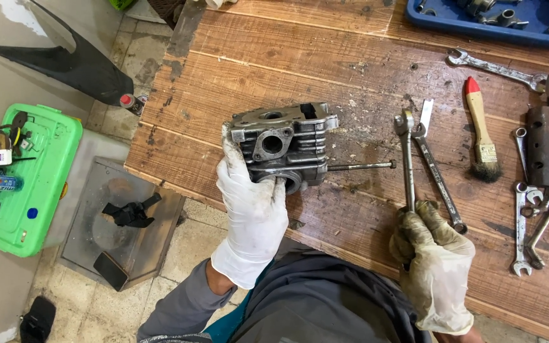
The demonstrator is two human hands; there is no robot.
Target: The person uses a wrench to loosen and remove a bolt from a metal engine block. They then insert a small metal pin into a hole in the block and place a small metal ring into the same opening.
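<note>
**Technician:** Grip status first. Left hand, in a white glove, is wrapped around the near side of the finned engine cylinder head and holds it at the near edge of the wooden workbench. Right hand, in a soiled glove, is closed on the lower end of a combination wrench.

**Apprentice:** Direction from one grip to the other?

**Technician:** The wrench lies to the right of the casting, its long axis running away from the person and its head at the far end. A long bolt projects from the casting's right side, axis crosswise, tip just short of the wrench shank. The right hand is the nearer to that bolt.

**Apprentice:** Nearby items?

**Technician:** A second wrench lies just beside the held one; a brush farther right.

**Apprentice:** Limits of view?

**Technician:** The casting's underside is hidden by the left fingers. Whether the bolt is threaded in cannot be told.
</note>
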